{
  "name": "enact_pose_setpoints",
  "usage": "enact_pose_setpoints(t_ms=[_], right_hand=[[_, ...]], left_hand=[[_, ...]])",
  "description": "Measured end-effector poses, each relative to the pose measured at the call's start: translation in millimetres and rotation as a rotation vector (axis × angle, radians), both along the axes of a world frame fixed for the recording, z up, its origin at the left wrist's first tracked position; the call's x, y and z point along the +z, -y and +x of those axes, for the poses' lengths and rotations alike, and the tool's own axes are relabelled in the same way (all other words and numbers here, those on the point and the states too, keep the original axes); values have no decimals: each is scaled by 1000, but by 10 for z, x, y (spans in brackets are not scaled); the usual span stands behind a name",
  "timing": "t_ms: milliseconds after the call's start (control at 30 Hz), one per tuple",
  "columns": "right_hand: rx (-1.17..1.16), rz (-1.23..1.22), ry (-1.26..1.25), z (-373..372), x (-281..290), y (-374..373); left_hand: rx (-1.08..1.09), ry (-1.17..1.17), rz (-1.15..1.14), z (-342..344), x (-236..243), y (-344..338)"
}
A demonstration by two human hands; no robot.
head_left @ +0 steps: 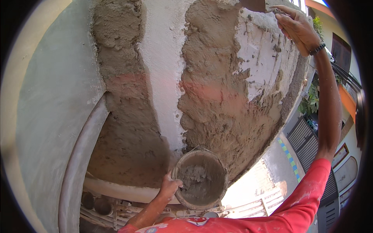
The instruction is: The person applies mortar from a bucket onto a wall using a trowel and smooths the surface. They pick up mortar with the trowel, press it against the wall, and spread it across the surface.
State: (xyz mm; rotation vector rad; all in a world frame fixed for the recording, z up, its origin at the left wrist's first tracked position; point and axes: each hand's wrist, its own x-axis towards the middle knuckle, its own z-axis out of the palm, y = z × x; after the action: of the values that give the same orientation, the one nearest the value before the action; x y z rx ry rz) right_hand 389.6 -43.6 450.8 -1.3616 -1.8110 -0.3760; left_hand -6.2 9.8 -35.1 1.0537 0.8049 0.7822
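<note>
At the lower middle my left hand (170,186) grips the rim of a round bucket (222,176). Wet grey mortar (196,180) lies inside it, and a thin wire handle shows at its far rim. My right arm reaches up to the top right, where my right hand (298,29) is closed around a trowel (253,4). Its dark blade sits at the top edge of the view, against the wall, and is partly cut off. Before me stands a wall with rough brown mortar (210,77) in broad bands. A white strip (163,58) runs between them, and a scraped pale patch (260,58) shows near my right hand.
A smooth grey-green wall (54,97) rises on the left, with a curved pale moulding (79,155) beside it. Bamboo poles (252,207) run below me, near some dark round containers (103,206). Far below on the right are a street, a grey gate (303,136) and buildings.
</note>
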Motion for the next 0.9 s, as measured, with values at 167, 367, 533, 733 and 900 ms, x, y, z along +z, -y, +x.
enact_pose_setpoints(t_ms=[167, 367, 533, 733, 900], right_hand=[[-36, -299, -110, -477, -1057, 232], [-29, -811, 131, -686, -2646, 617], [-76, -1263, 162, -633, -3700, 938], [-518, -1011, 602, -1081, -3867, 1178], [-516, -820, 664, -1287, -4507, 1209]], left_hand=[[-3, -74, 28, 15, -29, -49], [-100, -47, -49, 291, -187, -132], [-189, -95, -32, 510, -223, -52], [-305, -205, 225, 694, -112, 30], [-366, -180, 321, 757, 128, 131]])
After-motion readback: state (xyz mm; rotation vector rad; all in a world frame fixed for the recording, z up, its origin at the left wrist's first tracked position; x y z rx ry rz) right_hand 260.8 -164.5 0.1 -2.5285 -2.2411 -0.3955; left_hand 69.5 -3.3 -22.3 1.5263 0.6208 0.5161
